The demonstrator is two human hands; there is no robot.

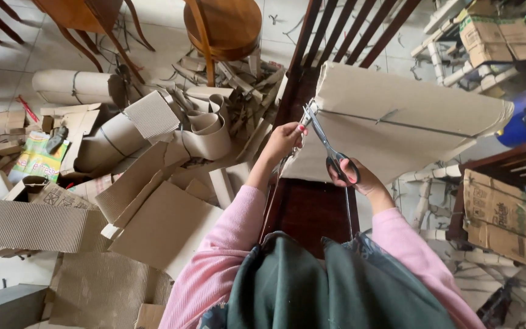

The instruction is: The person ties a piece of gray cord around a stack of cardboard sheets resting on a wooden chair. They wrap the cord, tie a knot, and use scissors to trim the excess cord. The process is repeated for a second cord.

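A large sheet of brown corrugated cardboard (397, 116), loosely rolled and bound by a thin string, lies across a dark wooden chair (312, 207). My left hand (284, 141) pinches the sheet's near left edge. My right hand (357, 176) grips black-handled scissors (327, 146), fingers through the loops. The blades point up and left, with their tips at the sheet's upper left corner, close to my left fingers.
Cardboard scraps, curls and corrugated sheets (153, 201) cover the tiled floor on the left. A cardboard roll (71, 86) and a wooden stool (223, 27) stand beyond them. Boxes (503, 216) and white rolled tubes (424, 201) sit to the right.
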